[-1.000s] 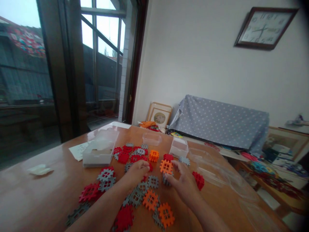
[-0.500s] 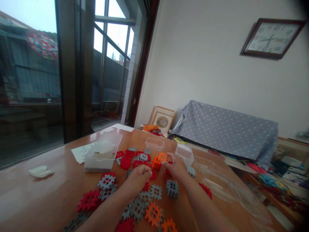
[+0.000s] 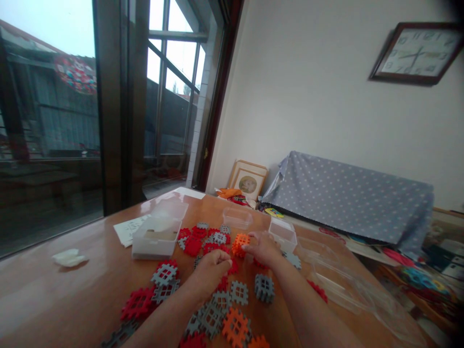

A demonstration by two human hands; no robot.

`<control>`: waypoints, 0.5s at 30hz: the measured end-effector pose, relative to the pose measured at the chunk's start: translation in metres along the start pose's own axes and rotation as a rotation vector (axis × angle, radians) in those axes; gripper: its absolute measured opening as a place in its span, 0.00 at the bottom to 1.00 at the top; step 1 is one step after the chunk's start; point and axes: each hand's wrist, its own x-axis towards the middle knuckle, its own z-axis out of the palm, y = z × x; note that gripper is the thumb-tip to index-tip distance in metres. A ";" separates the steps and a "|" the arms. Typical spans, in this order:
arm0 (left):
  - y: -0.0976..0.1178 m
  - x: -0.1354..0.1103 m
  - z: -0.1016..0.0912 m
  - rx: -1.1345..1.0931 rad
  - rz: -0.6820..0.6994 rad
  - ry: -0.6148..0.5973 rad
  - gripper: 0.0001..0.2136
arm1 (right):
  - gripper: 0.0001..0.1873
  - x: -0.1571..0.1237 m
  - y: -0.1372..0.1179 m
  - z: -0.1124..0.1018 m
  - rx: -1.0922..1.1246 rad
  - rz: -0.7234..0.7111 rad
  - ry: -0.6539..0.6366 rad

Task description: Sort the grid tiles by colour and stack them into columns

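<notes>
My right hand [image 3: 264,247] has its thumb and fingers closed on the right side of a stack of orange waffle blocks [image 3: 240,245]. Curled and closed, my left hand [image 3: 216,270] rests low over red waffle blocks [image 3: 216,248]; whatever its fingers hold, if anything, is hidden. Under my right wrist, a red block is mostly covered. A grey stack of waffle blocks [image 3: 264,288] stands between my forearms. Nearer me lie loose grey blocks [image 3: 211,316] and an orange block [image 3: 235,326].
At the left stands an open white plastic box [image 3: 154,247] beside a written paper [image 3: 126,231]. Crumpled tissue [image 3: 69,258] lies farther left. Clear plastic containers [image 3: 340,278] line the right side, and a small clear box [image 3: 283,234] stands behind my right hand.
The upper orange block, offset before, now sits lined up on the orange stack, with my right hand still on it. My left hand has barely moved. The view has shifted slightly.
</notes>
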 end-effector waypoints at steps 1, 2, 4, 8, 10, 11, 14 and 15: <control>0.000 0.000 0.000 0.000 0.000 -0.005 0.10 | 0.29 0.001 0.000 0.001 -0.002 0.000 -0.008; -0.001 0.000 0.000 0.001 0.001 -0.010 0.10 | 0.29 0.001 0.001 0.001 -0.003 -0.002 -0.015; -0.001 0.000 0.000 0.012 0.003 -0.016 0.11 | 0.29 0.002 0.003 0.003 -0.003 -0.005 -0.028; -0.001 0.000 0.000 0.032 -0.008 -0.002 0.11 | 0.31 0.002 0.006 0.005 0.005 -0.017 -0.032; 0.001 -0.001 0.001 0.038 -0.013 0.001 0.11 | 0.34 0.001 0.007 0.005 0.012 -0.024 -0.011; 0.001 -0.001 0.001 0.039 -0.009 -0.002 0.11 | 0.35 0.000 0.007 0.003 0.016 -0.026 0.007; 0.004 -0.002 0.001 0.038 0.005 -0.008 0.11 | 0.34 -0.006 0.006 -0.003 0.040 -0.029 0.076; 0.004 -0.002 0.001 0.037 0.010 -0.013 0.11 | 0.32 -0.011 0.006 -0.007 0.052 -0.031 0.100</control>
